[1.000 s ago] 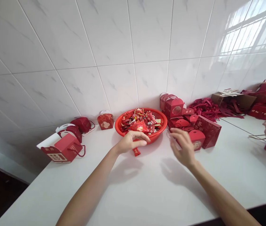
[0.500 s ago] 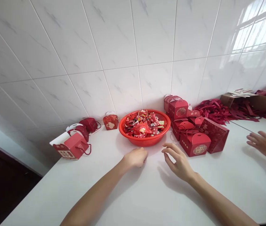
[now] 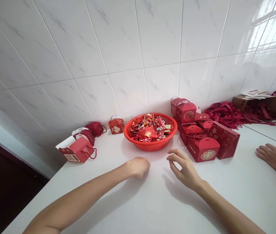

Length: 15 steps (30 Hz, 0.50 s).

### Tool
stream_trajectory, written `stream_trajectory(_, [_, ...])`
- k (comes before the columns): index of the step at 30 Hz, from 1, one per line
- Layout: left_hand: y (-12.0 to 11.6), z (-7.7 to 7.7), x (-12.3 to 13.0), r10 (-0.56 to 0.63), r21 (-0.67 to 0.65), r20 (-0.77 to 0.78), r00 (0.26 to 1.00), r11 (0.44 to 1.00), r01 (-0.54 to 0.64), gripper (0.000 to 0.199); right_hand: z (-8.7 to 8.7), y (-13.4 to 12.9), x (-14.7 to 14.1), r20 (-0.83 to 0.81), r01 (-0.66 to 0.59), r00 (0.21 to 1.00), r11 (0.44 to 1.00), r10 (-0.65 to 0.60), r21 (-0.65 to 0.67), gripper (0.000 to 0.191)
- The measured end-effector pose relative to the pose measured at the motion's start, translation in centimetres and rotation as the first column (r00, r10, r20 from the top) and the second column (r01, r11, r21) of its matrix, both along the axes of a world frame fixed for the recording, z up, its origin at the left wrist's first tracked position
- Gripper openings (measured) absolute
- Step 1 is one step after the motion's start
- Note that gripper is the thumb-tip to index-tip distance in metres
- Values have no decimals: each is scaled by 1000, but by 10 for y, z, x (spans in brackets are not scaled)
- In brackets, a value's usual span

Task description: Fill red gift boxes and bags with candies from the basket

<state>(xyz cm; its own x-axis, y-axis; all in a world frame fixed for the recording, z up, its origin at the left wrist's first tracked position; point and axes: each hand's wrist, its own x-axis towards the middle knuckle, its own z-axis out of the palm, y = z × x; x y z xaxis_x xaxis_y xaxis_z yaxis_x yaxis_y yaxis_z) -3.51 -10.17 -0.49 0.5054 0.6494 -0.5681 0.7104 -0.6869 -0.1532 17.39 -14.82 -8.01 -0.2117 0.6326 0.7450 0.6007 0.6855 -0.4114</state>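
Note:
My left hand (image 3: 138, 166) is closed in a fist just in front of the red plastic basket (image 3: 150, 147). Its fingers curl under, so whatever they hold, if anything, is hidden. My right hand (image 3: 183, 167) hovers over the white table, fingers bent and apart, holding nothing. In the basket lies a heap of red-wrapped candies (image 3: 150, 131). Closest to my right hand is a red gift box (image 3: 203, 149) with a round gold print, at the front of a group of similar boxes.
Red gift boxes stand at the left, one with a raised white flap (image 3: 76, 151). A small red box (image 3: 116, 125) is by the tiled wall. At the right are dark red ribbons (image 3: 223, 113), a cardboard carton (image 3: 238, 102) and another person's hand (image 3: 274, 159).
My left fist has drawn back slightly to the left and toward me. My right hand has barely moved. At the right, the other person's hand has come down toward the table.

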Motion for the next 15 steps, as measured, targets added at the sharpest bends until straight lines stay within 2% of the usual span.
stream_trajectory(3, [-2, 3, -7, -44, -49, 78, 996, 998, 48, 14, -2, 0, -1, -6, -24, 1000, 999, 24, -26, 17])
stream_trajectory(6, [-4, 29, -11, -56, -88, 284, 957, 993, 84, 6, -3, 0, -1, -7, -41, 999, 998, 40, -42, 17])
stream_trajectory(7, [-4, 42, -11, -70, -47, 392, 917, 994, 96, 7, -3, 0, -1, -3, -44, 999, 998, 44, -45, 17])
stream_trajectory(9, [-2, 68, -12, -142, 140, 592, 794, 987, 73, 12, -3, -1, -1, 6, -48, 999, 997, 48, -56, 18])
stream_trajectory(10, [1, 81, -13, -176, 244, 654, 736, 970, 15, 16, -3, -1, -1, 10, -50, 999, 997, 51, -65, 18])
stream_trajectory(11, [3, 91, -16, -194, 317, 678, 709, 947, -44, 21, -3, -1, 0, 12, -51, 999, 996, 52, -74, 18])
stream_trajectory(13, [7, 107, -27, -189, 380, 658, 728, 919, -105, 27, -4, -2, 0, 10, -51, 999, 994, 53, -95, 17])
stream_trajectory(15, [6, 114, -51, -129, 349, 580, 804, 932, -102, 29, -5, -2, 0, 11, -48, 999, 993, 49, -105, 17])
